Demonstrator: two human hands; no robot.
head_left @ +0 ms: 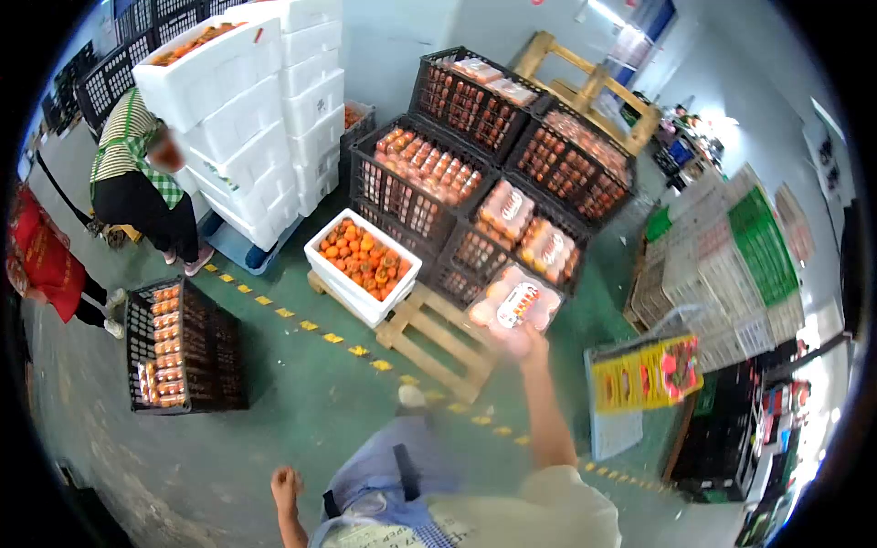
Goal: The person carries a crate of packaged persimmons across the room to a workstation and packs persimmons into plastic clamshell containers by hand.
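My right hand (523, 343) is closed on the near edge of a clear plastic fruit pack (516, 304). Round, pale orange fruit and a white label with red lettering show through its lid. The pack is held up in front of a black crate (464, 245) where similar labelled packs (546, 245) lie. My left hand (286, 486) hangs low beside my body with its fingers curled in, and nothing shows in it. Nearer the middle, a white foam box (408, 270) full of loose orange fruit (364, 256) rests at the wooden pallet (438, 338).
Black crates (416, 173) of packed fruit stand behind. White foam boxes (239, 119) are stacked tall at left. One person (137, 164) bends there; another in red (50, 247) stands near a black crate (206, 347). Yellow-black tape (333, 338) crosses the floor. A yellow box (630, 379) is at right.
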